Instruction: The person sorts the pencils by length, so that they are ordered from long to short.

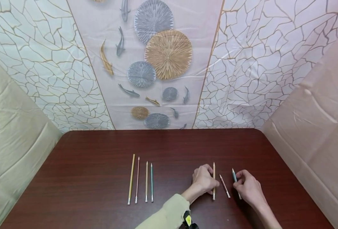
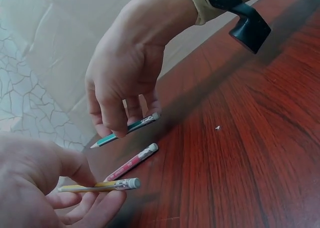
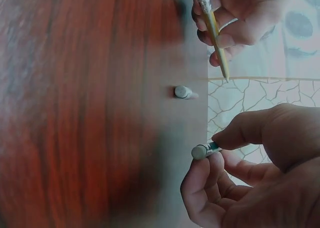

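My left hand (image 1: pixel 204 179) pinches a yellow pencil (image 1: pixel 214 181) between thumb and fingers, its white eraser end toward me. In the left wrist view the same yellow pencil (image 2: pixel 100 187) crosses the fingertips. To the right, my right hand (image 1: pixel 250 188) pinches a short teal pencil (image 1: pixel 234 175) near its eraser end; its point faces away from me. A short pink pencil (image 1: pixel 224 186) lies slanted on the table between the two hands, touched by neither. From the right wrist, only the eraser end of the teal pencil (image 3: pixel 205 151) shows past the fingers.
On the left of the dark red table (image 1: pixel 86 178) lie a long yellow pencil (image 1: pixel 131 179), a pink pencil (image 1: pixel 137 179), a tan pencil (image 1: pixel 146 182) and a teal pencil (image 1: pixel 152 183), side by side with points away. A patterned cloth (image 1: pixel 169 105) hangs behind the table.
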A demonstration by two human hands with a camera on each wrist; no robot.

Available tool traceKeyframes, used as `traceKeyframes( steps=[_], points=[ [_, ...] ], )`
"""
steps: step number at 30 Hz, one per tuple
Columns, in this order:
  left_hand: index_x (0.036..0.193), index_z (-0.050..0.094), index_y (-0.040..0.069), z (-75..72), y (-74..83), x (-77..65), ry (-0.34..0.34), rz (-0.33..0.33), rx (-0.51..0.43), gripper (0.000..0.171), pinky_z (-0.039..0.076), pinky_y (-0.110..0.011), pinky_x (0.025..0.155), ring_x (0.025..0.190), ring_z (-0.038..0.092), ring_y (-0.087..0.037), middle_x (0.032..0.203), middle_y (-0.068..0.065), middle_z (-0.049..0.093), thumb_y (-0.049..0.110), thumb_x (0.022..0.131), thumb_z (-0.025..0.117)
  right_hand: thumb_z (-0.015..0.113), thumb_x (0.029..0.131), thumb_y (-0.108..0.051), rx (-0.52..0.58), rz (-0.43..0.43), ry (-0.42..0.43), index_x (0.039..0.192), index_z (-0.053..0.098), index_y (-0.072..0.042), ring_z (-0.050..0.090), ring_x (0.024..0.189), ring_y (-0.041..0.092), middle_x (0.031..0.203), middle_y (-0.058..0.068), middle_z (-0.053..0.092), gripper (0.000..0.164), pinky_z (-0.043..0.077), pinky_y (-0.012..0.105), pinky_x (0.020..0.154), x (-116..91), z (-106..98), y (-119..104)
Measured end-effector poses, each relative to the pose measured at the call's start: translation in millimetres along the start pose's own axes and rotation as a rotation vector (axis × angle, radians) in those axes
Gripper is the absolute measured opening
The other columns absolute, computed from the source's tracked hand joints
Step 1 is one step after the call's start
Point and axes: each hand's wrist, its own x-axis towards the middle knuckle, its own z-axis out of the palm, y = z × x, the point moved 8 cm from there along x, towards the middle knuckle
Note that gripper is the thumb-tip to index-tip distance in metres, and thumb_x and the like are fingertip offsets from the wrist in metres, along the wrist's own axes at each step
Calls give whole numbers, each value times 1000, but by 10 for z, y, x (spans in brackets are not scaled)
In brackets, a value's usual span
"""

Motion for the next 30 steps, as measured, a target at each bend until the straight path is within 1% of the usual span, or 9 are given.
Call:
traceKeyframes(
  steps=[1, 3, 5, 8, 11, 16, 19, 25, 30],
  points=[
    [82, 59, 12, -11, 9, -2, 3, 7, 14, 36, 51, -18, 57, 33, 56, -13, 56, 0, 52, 1, 62, 87, 67, 76, -2, 1, -3, -1, 102, 58, 1, 53, 65, 18, 75, 1, 59, 28, 43, 36, 64, -1, -4, -10],
    [83, 60, 13, -29, 20, -7, 3, 16, 24, 35, 50, -17, 60, 33, 56, -12, 57, 0, 53, 2, 62, 86, 67, 76, -2, 0, -7, -3, 102, 58, 0, 53, 65, 18, 75, 1, 59, 28, 43, 36, 64, -1, -6, -28],
    [84, 60, 13, -41, 20, -12, -3, 17, 25, 35, 50, -18, 56, 33, 55, -11, 58, 0, 53, 2, 63, 86, 67, 76, -2, 2, -8, -10, 102, 58, 0, 53, 64, 17, 75, 1, 58, 28, 42, 36, 63, 2, -2, -47],
    [84, 61, 13, -52, 0, -18, -15, 5, -3, 35, 46, -22, 40, 33, 55, -11, 61, -2, 52, 0, 64, 86, 67, 76, -2, 3, -15, -13, 103, 58, 0, 53, 65, 17, 75, 1, 58, 28, 43, 36, 64, 3, 1, -81],
    [85, 60, 13, -77, -15, -27, -19, 3, -24, 35, 44, -23, 35, 33, 55, -11, 62, -3, 52, -2, 64, 85, 67, 75, -2, 10, -27, -8, 102, 59, -1, 54, 66, 17, 75, 1, 58, 28, 43, 36, 65, -3, -4, -123],
    [86, 60, 13, -158, -42, -42, -19, 12, -32, 36, 45, -23, 35, 33, 55, -12, 62, -4, 53, -3, 64, 84, 66, 74, -2, 31, -30, -5, 102, 59, -2, 54, 66, 17, 75, 0, 59, 29, 43, 34, 63, -14, -4, -191],
    [88, 60, 12, -221, -61, -45, -19, 18, -27, 36, 45, -23, 35, 33, 55, -11, 64, -4, 53, -3, 64, 83, 66, 74, -2, 51, -26, -8, 102, 59, -2, 55, 63, 16, 75, 0, 59, 29, 43, 33, 61, -13, 10, -229],
    [90, 61, 11, -308, -114, -51, -31, 20, -41, 36, 46, -25, 36, 33, 55, -11, 64, -4, 53, -4, 65, 82, 64, 75, 0, 141, -7, -34, 103, 57, -1, 59, 52, 17, 74, 1, 60, 30, 47, 29, 51, -24, 73, -290],
    [90, 60, 11, -367, -152, -65, -34, 15, -60, 36, 47, -26, 36, 34, 55, -11, 64, -4, 54, -5, 65, 80, 64, 75, 2, 196, 7, -56, 104, 56, 0, 60, 52, 19, 74, 3, 60, 30, 50, 29, 48, -30, 126, -326]
  ],
)
